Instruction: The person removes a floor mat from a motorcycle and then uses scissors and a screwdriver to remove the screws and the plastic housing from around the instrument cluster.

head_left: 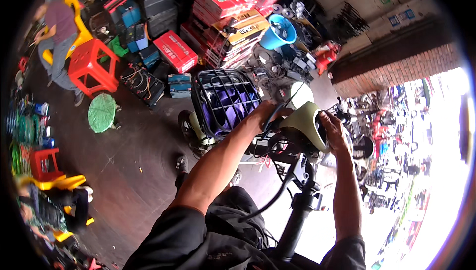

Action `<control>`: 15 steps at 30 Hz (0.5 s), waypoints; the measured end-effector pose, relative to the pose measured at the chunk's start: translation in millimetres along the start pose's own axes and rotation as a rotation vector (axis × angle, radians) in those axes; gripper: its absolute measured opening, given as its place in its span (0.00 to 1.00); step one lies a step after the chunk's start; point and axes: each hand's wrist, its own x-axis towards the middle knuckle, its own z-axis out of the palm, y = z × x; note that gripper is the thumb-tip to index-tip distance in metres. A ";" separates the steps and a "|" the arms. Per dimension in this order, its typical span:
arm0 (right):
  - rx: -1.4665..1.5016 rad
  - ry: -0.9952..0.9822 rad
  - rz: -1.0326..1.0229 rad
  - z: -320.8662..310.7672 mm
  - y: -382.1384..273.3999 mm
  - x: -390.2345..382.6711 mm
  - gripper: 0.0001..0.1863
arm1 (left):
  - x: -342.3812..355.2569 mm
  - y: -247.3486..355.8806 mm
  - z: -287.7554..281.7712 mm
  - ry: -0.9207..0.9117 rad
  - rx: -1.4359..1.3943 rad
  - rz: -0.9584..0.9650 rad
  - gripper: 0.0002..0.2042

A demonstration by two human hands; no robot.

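Fingers of both hands, left hand (265,113) and right hand (333,130), clasp the pale-green scooter head cover (303,121).

Bare floor (134,171) open at left, wire basket (224,101) blocking ahead, stacked boxes (233,27) crowding beyond, cables (277,190) crossing below hands

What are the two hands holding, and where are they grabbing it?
Both hands grip the pale green front cover of a scooter: the left hand on its left edge by the black basket, the right hand on its right side.
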 end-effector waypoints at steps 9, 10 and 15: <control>-0.203 0.157 0.218 21.6 -36.2 -8.5 0.22 | 6.6 -15.8 -22.1 -0.063 -0.310 -0.080 0.09; -0.189 0.206 0.218 23.5 -33.3 -12.6 0.21 | 3.5 -19.3 -19.4 -0.048 -0.344 -0.074 0.09; -0.166 0.223 0.188 18.2 -13.8 -8.6 0.22 | -12.9 -13.5 -24.7 -0.040 -0.460 -0.021 0.10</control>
